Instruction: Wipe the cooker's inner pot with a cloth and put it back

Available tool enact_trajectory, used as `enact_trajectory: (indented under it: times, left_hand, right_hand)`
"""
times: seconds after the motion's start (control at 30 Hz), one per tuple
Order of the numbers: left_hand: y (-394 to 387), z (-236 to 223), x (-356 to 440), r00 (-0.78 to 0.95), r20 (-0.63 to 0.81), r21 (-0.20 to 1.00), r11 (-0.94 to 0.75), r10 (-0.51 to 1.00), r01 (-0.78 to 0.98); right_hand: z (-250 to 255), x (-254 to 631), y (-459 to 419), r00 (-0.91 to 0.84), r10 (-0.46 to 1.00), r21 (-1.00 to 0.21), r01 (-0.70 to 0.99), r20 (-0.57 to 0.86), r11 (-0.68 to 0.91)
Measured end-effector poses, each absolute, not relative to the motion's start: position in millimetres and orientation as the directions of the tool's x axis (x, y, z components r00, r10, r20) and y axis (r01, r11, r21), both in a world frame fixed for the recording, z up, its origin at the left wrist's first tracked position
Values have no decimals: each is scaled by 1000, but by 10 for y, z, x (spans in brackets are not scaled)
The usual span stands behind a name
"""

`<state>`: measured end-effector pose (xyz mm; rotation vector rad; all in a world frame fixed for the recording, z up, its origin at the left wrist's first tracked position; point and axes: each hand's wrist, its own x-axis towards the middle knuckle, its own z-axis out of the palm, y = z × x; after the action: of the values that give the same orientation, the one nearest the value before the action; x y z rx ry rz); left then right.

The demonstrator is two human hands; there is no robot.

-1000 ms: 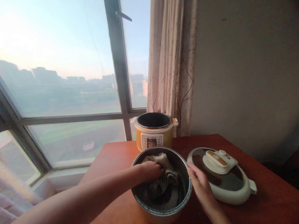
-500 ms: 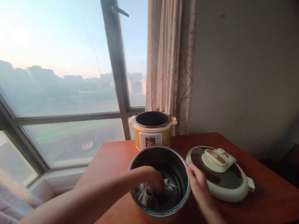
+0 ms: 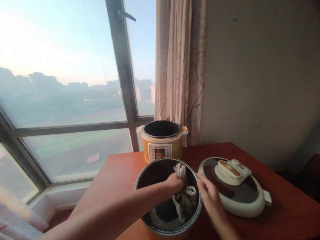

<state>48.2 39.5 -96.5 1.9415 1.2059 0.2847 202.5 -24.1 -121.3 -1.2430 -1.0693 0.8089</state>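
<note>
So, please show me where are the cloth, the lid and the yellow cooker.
cloth (image 3: 185, 200): head view, on the grey folds inside the pot.
lid (image 3: 243, 197): head view, on its dark glossy top.
yellow cooker (image 3: 147, 150): head view, on its yellow front wall.

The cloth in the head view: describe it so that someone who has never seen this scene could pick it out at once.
On the red-brown table by the window, the nearest thing is a round metal inner pot. The cloth is the crumpled grey rag inside it, pressed to the wall by the left hand. It is the only soft thing there; the yellow cooker and the white lid are hard.
</note>
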Motion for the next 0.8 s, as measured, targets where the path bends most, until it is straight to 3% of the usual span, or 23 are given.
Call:
enact_trajectory:
  times: [0.1,0.23,0.37,0.5,0.6,0.7,0.8]
  left_hand:
    - [447,-833,464,430,-109,587,-291,896,756]
    - [414,-683,411,561,-48,345,-513,826,786]
    - [262,-701,550,739,-102,115,-730,666,673]
    - [200,-738,603,882,-169,-59,-898,440,437]
    - [227,-714,475,917,-217,-125,-942,334,313]
    - [267,-675,290,884,-257,-143,-920,391,365]
    - [310,-652,103,828,-300,-86,-878,474,471]
  right_hand:
    - [-1235,2062,-239,316,924,-976,106,215,190]
    - [-1252,2078,-239,294,931,-975,121,217,189]
    - [-1263,2065,-248,332,922,-980,89,198,178]
    - [-1270,2077,-286,320,925,-978,116,204,175]
    - [-1272,2096,-303,303,932,-976,143,201,165]
    - [-1275,2107,-295,300,933,-976,153,196,156]
    - [-1280,2104,-278,301,935,-979,141,185,148]
